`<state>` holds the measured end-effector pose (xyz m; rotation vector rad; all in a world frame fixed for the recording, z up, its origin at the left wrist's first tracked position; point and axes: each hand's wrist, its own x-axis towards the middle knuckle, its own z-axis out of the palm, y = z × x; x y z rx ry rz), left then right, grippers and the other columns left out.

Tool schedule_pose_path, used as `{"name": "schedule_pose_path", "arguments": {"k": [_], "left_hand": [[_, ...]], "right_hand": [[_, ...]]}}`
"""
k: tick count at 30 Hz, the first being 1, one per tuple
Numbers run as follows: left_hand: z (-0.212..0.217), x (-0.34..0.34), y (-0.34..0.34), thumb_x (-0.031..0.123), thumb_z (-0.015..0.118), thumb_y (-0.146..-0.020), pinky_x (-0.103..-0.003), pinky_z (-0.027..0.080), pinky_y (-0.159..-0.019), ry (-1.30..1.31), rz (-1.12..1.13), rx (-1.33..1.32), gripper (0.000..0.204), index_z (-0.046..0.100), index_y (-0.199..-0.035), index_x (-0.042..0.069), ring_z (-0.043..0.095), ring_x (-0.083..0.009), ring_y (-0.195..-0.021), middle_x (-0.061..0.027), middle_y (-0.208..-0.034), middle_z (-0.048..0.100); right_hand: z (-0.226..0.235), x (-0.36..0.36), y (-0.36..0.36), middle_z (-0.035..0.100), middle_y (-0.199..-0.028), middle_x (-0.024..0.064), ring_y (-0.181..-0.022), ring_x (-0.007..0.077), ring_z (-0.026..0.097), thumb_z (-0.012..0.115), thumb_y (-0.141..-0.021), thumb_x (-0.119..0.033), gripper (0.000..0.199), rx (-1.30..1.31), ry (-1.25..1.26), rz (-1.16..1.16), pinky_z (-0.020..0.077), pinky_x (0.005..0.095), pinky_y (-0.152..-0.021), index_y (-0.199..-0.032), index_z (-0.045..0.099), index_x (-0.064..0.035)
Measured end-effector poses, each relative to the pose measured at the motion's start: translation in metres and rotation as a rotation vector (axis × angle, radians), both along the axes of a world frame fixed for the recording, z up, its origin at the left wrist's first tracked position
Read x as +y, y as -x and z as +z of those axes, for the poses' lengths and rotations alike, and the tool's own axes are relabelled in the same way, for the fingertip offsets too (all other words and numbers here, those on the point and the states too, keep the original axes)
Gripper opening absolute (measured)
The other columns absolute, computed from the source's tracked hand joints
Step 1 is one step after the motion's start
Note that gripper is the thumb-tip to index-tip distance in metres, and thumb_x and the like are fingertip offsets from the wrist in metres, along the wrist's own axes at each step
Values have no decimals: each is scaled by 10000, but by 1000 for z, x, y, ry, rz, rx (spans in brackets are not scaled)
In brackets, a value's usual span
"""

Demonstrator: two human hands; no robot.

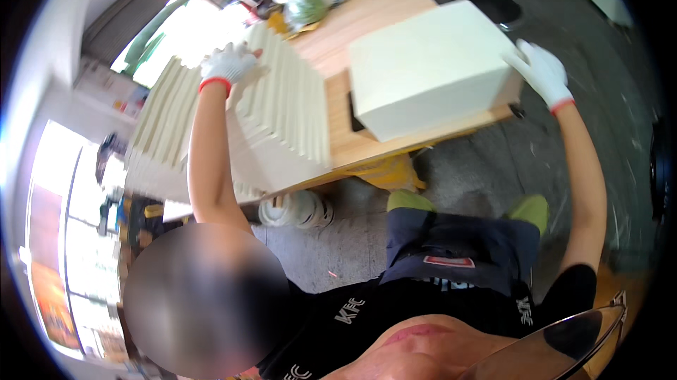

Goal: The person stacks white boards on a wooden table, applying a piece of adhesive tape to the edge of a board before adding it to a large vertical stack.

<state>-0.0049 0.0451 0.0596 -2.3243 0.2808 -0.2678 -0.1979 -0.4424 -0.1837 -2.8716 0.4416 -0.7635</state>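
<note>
My left hand (229, 66), in a white knit glove with a red cuff, reaches over tall stacks of off-white, ridge-edged sheets (282, 108) at the left of the table. Its fingers look spread at the top of the stacks; a bare fingertip shows beside the glove. To the right, a large white block-like stack (434, 59) with a smooth top sits near the table's front edge. My right hand (541, 73), gloved the same way, rests at the block's right edge with thumb and fingers apart. Its far fingertips are hard to make out.
The wooden table (377, 6) runs away from me. A dark flat object (355, 113) lies between the stacks. Behind stand a green round bundle (305, 10) and a black chair (493, 8). Under the table are a white bucket (296, 209) and a yellow bag (391, 170).
</note>
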Motion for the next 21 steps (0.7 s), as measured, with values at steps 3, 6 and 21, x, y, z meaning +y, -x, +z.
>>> {"name": "schedule_pose_path", "arguments": {"k": [3, 6, 21], "left_hand": [[-34, -28, -31, 437, 630, -912, -421, 464, -990, 654, -719, -88, 530, 596, -1322, 103, 592, -347, -1179, -169, -1273, 624], [-114, -125, 15, 257, 704, -883, -413, 519, -910, 808, -1110, 107, 346, 671, -1214, 160, 638, -291, -1093, -105, -1177, 677], [-200, -284, 55, 104, 526, -957, -281, 473, -690, 1341, -864, 905, 293, 714, -1181, 111, 549, -111, -713, -72, -940, 683]], "right_hand": [[42, 24, -6, 666, -988, 117, -944, 329, 649, 573, -895, -476, 396, -14, 187, 65, 512, 459, -818, -1059, 658, -126], [52, 23, -18, 666, -889, 85, -893, 299, 659, 584, -891, -493, 387, 2, 276, 119, 523, 441, -780, -1040, 668, -146], [9, 29, -19, 599, -823, 77, -724, 211, 556, 461, -978, -580, 542, -254, -711, 91, 454, 349, -707, -1071, 654, -83]]}}
